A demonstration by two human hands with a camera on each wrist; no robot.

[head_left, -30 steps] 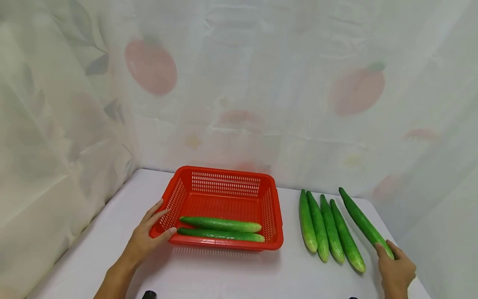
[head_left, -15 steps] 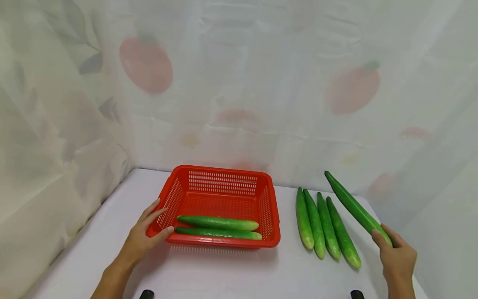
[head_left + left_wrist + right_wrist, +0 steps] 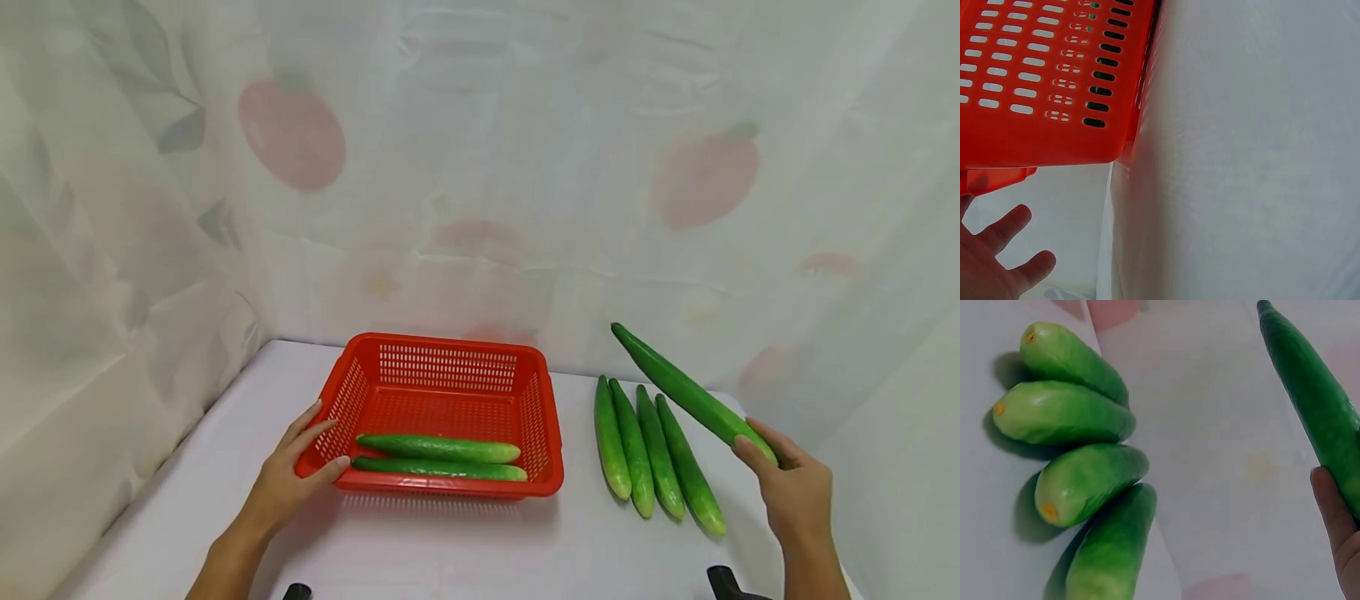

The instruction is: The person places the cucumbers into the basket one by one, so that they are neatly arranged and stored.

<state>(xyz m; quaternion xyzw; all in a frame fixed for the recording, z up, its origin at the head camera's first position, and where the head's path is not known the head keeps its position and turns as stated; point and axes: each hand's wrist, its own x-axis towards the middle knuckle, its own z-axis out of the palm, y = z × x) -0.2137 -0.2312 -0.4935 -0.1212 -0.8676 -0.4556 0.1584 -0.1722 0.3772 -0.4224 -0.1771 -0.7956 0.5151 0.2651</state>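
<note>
My right hand (image 3: 798, 492) grips the pale end of a long green cucumber (image 3: 682, 392), raised above the table with its dark tip pointing up and to the left. In the right wrist view the thumb (image 3: 1332, 503) lies along the cucumber's skin. My left hand (image 3: 281, 483) rests at the left front corner of a red slotted plastic basket (image 3: 442, 408), fingers spread, thumb at the front rim. Inside the basket two cucumbers (image 3: 442, 448) lie side by side along the front wall. The left wrist view shows spread fingers (image 3: 1007, 228) below the rim.
Several more cucumbers (image 3: 660, 454) lie in a row on the white table (image 3: 450, 558), between the basket and my right hand, pale ends toward me. A fruit-printed curtain (image 3: 480, 167) hangs behind the table. Dark objects (image 3: 723, 581) show at the bottom edge.
My right hand has lifted the cucumber off the table's right side, and its dark tip has swung up and left. My left hand stays at the basket.
</note>
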